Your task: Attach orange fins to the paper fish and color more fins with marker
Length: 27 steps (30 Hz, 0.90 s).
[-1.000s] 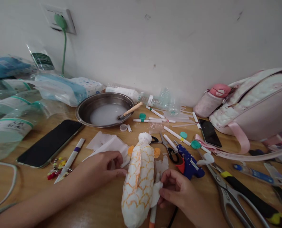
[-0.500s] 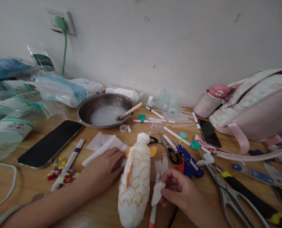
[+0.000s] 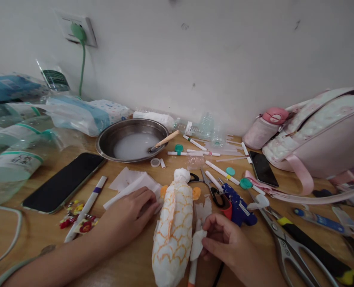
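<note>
A white papered fish figure (image 3: 173, 235) with orange scale lines and small orange fins lies lengthwise in front of me. My left hand (image 3: 133, 213) rests on the table at its left, fingers loosely bent with a gap at the thumb, beside white tissue sheets (image 3: 121, 184). On the other side, my right hand (image 3: 224, 239) pinches a torn piece of white paper (image 3: 198, 244) between thumb and fingers. Under that paper lies a white marker with an orange end (image 3: 192, 273). Another torn scrap (image 3: 205, 208) sits just beyond my right fingertips.
A metal bowl (image 3: 101, 150) of cloudy liquid holds a wooden-handled brush (image 3: 167, 139). Right are small scissors (image 3: 206, 179), a blue glue gun (image 3: 239, 207), large scissors (image 3: 284, 245) and a backpack (image 3: 323, 147). Left are a phone (image 3: 63, 181), a purple-banded marker (image 3: 88, 203) and plastic bottles (image 3: 18, 159).
The fish figure has shifted slightly right and tilted, its tail end moving right too. Both hands stay almost where they were; the right still pinches the paper.
</note>
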Motion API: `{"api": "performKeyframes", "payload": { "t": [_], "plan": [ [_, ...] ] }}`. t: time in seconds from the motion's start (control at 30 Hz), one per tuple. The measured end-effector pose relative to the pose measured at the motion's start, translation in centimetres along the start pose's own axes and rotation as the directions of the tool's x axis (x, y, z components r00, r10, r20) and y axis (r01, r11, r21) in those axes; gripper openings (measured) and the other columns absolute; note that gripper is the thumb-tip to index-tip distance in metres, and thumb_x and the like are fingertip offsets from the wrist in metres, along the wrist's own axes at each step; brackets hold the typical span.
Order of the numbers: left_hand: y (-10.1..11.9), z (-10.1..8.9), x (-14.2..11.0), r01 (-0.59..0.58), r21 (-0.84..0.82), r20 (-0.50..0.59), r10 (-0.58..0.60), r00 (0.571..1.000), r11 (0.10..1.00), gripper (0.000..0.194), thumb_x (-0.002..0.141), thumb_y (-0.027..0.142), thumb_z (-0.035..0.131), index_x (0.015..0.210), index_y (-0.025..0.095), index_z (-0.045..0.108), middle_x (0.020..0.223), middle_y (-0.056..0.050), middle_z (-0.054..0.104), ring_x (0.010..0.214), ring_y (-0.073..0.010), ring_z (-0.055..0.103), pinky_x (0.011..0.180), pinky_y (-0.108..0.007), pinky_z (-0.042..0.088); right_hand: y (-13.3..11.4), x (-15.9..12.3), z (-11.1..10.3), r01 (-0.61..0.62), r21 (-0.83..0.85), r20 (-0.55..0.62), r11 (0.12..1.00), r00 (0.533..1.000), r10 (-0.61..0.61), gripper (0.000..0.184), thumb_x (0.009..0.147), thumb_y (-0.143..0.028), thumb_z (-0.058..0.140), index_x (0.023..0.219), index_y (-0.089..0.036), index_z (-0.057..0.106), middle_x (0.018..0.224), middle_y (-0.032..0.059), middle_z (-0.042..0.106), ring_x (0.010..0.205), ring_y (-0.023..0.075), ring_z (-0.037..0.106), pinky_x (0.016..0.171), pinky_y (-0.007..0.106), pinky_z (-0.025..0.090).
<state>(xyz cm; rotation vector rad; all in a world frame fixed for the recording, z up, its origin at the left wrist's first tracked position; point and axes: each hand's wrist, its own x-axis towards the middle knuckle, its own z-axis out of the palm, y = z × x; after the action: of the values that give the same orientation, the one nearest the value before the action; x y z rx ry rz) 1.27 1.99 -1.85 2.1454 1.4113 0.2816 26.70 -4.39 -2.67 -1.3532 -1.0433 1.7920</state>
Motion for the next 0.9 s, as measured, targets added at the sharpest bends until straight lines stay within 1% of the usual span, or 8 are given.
{"api": "performKeyframes", "payload": {
  "t": [0.13, 0.27, 0.43, 0.53, 0.6, 0.7, 0.8, 0.9],
  "plan": [
    [0.5, -0.9, -0.4, 0.045, -0.079, 0.019, -0.044, 0.999, 0.996, 0.033, 0.095, 0.037, 0.034, 0.076, 0.021, 0.056, 0.074, -0.002, 0.063, 0.07, -0.021, 0.058, 0.063, -0.03, 0.041, -0.3, 0.3, 0.6, -0.029, -0.014, -0.041, 0.999, 0.999, 0.029, 0.027, 0.066, -0.026, 0.073, 0.076, -0.021, 0.049, 0.067, -0.006, 0.062, 0.06, 0.0104, 0.062, 0.059, 0.024, 0.051],
    [0.6, -1.2, -1.0, 0.007, -0.255, 0.054, 0.007, 0.999, 0.967, 0.04, 0.094, 0.045, 0.032, 0.077, 0.021, 0.06, 0.073, -0.001, 0.064, 0.07, -0.0197, 0.058, 0.064, -0.027, 0.043, -0.1, 0.6, 1.4, -0.039, 0.01, -0.056, 0.999, 0.998, 0.039, 0.028, 0.062, -0.029, 0.073, 0.075, -0.021, 0.05, 0.064, -0.006, 0.061, 0.057, 0.0104, 0.061, 0.058, 0.024, 0.049],
    [0.9, -0.7, -1.8, 0.047, -0.3, 0.081, -0.023, 0.996, 0.953, 0.034, 0.091, 0.049, 0.04, 0.096, 0.024, 0.062, 0.085, -0.002, 0.066, 0.073, -0.0202, 0.059, 0.058, -0.026, 0.041, 1.0, 0.8, 1.6, 0.005, 0.002, -0.107, 1.0, 0.994, -0.005, 0.025, 0.063, -0.028, 0.07, 0.076, -0.021, 0.05, 0.061, -0.0066, 0.059, 0.054, 0.0108, 0.06, 0.055, 0.024, 0.047],
    [1.1, -0.2, -1.9, 0.043, -0.388, 0.109, 0.0, 0.994, 0.921, 0.028, 0.088, 0.047, 0.045, 0.099, 0.024, 0.058, 0.098, -0.004, 0.065, 0.081, -0.0212, 0.061, 0.061, -0.026, 0.043, 1.3, 0.9, 1.3, -0.006, -0.031, -0.08, 0.999, 0.997, 0.003, 0.024, 0.065, -0.027, 0.07, 0.078, -0.022, 0.051, 0.063, -0.0066, 0.058, 0.056, 0.0116, 0.06, 0.057, 0.024, 0.048],
    [0.9, 0.5, -1.8, 0.116, -0.502, 0.184, -0.026, 0.983, 0.857, 0.027, 0.086, 0.047, 0.049, 0.101, 0.024, 0.052, 0.097, -0.004, 0.066, 0.085, -0.0227, 0.061, 0.066, -0.028, 0.045, 1.3, 0.9, 1.1, 0.0, -0.05, -0.055, 0.999, 0.999, -0.003, 0.021, 0.067, -0.025, 0.069, 0.08, -0.022, 0.052, 0.066, -0.0062, 0.058, 0.059, 0.0121, 0.061, 0.058, 0.025, 0.048],
    [-0.1, 1.9, -1.5, 0.217, -0.694, 0.276, -0.025, 0.961, 0.687, 0.03, 0.084, 0.047, 0.054, 0.1, 0.023, 0.043, 0.088, -0.003, 0.067, 0.086, -0.0229, 0.062, 0.073, -0.033, 0.047, 1.7, 1.0, 1.0, 0.022, -0.073, -0.063, 0.997, 0.998, -0.026, 0.017, 0.07, -0.024, 0.067, 0.083, -0.022, 0.055, 0.069, -0.0053, 0.057, 0.061, 0.0125, 0.059, 0.058, 0.024, 0.048],
    [-1.1, 2.8, -0.9, 0.225, -0.799, 0.294, 0.035, 0.955, 0.557, 0.035, 0.078, 0.049, 0.065, 0.094, 0.022, 0.049, 0.097, -0.005, 0.067, 0.094, -0.0241, 0.062, 0.081, -0.035, 0.047, 2.2, 1.2, 1.4, 0.037, -0.092, -0.075, 0.995, 0.996, -0.044, 0.017, 0.069, -0.025, 0.067, 0.082, -0.022, 0.056, 0.068, -0.0046, 0.056, 0.061, 0.013, 0.058, 0.059, 0.025, 0.047],
    [-1.2, 2.3, -0.6, 0.274, -0.826, 0.353, 0.072, 0.933, 0.493, 0.037, 0.079, 0.046, 0.067, 0.104, 0.021, 0.057, 0.107, -0.005, 0.067, 0.105, -0.0256, 0.061, 0.09, -0.037, 0.046, 2.3, 1.2, 2.0, 0.056, -0.106, -0.1, 0.993, 0.993, -0.066, 0.02, 0.068, -0.027, 0.069, 0.082, -0.021, 0.057, 0.065, -0.0047, 0.055, 0.06, 0.0129, 0.054, 0.058, 0.024, 0.043]
  ]
}}
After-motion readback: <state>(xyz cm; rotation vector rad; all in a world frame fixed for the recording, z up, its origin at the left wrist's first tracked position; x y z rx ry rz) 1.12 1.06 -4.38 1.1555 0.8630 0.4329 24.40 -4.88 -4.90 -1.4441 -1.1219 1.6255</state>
